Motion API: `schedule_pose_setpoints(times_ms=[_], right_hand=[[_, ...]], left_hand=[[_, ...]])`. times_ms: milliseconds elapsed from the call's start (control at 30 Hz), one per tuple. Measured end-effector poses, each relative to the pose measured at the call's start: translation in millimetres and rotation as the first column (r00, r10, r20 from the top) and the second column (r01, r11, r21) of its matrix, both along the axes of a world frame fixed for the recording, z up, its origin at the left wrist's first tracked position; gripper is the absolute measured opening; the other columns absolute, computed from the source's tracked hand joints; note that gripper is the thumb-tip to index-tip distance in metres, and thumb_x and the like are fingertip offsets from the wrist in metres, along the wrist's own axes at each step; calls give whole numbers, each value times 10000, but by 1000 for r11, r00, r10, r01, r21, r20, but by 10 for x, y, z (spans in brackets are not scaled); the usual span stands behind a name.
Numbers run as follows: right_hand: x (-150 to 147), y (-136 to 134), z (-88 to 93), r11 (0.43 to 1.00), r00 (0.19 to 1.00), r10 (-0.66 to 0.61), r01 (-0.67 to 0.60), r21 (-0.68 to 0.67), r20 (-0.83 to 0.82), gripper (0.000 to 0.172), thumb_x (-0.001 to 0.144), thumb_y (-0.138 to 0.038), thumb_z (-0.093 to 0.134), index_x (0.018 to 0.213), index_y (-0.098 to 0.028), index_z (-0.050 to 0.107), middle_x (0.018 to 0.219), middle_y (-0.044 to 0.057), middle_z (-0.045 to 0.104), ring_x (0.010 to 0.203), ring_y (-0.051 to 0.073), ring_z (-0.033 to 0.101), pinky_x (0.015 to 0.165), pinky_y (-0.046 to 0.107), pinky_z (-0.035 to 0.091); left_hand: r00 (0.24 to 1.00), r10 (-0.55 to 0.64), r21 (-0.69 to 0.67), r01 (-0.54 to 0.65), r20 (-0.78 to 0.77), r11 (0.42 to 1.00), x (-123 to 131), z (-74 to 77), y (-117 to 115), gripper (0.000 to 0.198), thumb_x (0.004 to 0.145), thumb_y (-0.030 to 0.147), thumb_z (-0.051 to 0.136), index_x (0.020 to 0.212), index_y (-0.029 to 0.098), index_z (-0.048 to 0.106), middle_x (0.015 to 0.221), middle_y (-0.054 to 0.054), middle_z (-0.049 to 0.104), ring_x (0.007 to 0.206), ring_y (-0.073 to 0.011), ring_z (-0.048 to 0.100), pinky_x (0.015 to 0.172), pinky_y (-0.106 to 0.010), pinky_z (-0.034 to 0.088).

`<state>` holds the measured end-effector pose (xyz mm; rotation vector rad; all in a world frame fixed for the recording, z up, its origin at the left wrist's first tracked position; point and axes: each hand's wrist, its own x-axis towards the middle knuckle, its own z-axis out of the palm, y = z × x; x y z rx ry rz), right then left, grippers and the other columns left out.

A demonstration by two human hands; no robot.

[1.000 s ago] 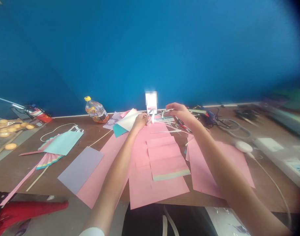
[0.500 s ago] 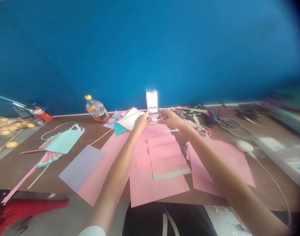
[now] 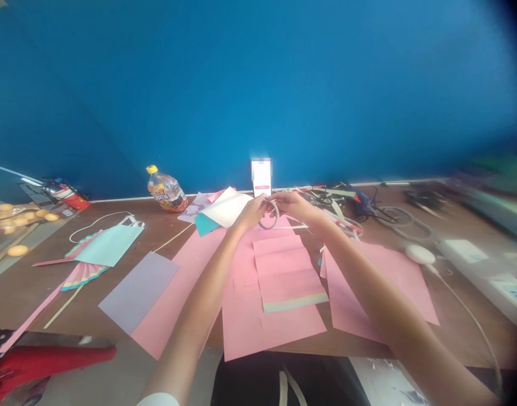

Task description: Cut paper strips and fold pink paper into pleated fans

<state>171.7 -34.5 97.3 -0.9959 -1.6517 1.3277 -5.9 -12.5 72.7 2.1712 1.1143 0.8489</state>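
Ring (image 3: 276, 219) has swung lower, gripped by left hand (image 3: 252, 213) and right hand (image 3: 298, 207), its top hidden.

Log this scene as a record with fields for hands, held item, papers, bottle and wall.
Hands: left hand and right hand close together
Held item: pale round ring between them, exact grip unclear
Middle papers: pink rectangular sheet with striped edge atop larger pink paper
Left paper: purple rectangular sheet
Bottle: clear plastic, yellow cap
Wall: blue, lit white screen before it
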Motion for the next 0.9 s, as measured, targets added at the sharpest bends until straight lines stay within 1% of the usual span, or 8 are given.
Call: schedule_pose_setpoints(times_ms=[133,200,267,367,500,667,767,900], right_hand=[[54,-71,105,998,997,-38,34,62,68,228,830,-149,543,1031,-173,647,872,59,704,623,119,634,517,221,484],[124,-97,138,997,992,-46,39,65,118,249,824,-152,533,1045,-177,646,848,52,697,534,91,579,415,190,387],[209,-92,136,998,989,-28,21,51,146,268,811,-159,543,1057,-184,647,828,46,693,508,84,552,388,187,342],[352,-36,88,999,986,9,-14,30,165,302,779,-215,621,1079,-187,640,820,44,694,556,104,576,430,198,382],[534,25,52,997,982,68,-75,34,176,423,725,-328,715,1113,-181,629,879,47,701,657,128,618,565,241,459],[673,5,95,997,969,68,-77,29,238,470,712,-367,730,1127,-164,644,749,20,688,635,132,603,650,285,465],[729,0,113,995,961,87,-98,29,262,467,711,-386,732,1123,-180,654,764,24,696,650,135,605,662,286,460],[786,38,90,996,951,59,-77,48,303,466,725,-416,715,1122,-180,652,799,39,706,680,146,614,655,283,454]], left_hand=[[998,-55,38,54,42,998,22,90,-46,232,876,162,378,1030,196,547,862,-17,639,781,-142,575,708,-234,401],[996,-87,-16,87,-11,996,-11,110,-49,247,856,189,431,1068,201,557,855,-14,638,759,-147,566,693,-239,399],[990,-124,-80,119,-64,990,-60,113,-41,293,817,190,479,1093,201,576,818,-4,622,701,-139,542,665,-235,394],[977,-202,-130,191,-71,973,-122,122,-24,337,772,163,504,1093,185,605,823,-6,613,698,-129,531,674,-227,398],[948,-317,-191,307,-22,932,-137,182,-33,265,803,215,512,1028,151,635,851,-37,621,757,-138,540,698,-227,404],[900,-425,-337,431,95,837,-123,262,-90,323,780,188,517,1073,151,649,938,-63,624,846,-152,561,722,-231,426],[903,-419,-394,421,96,817,-136,256,-102,324,797,218,525,1088,172,658,973,-63,628,853,-144,567,696,-219,420],[925,-372,-390,373,80,842,-126,157,-59,334,850,309,536,1145,183,627,1064,-91,630,935,-161,577,715,-222,429]])
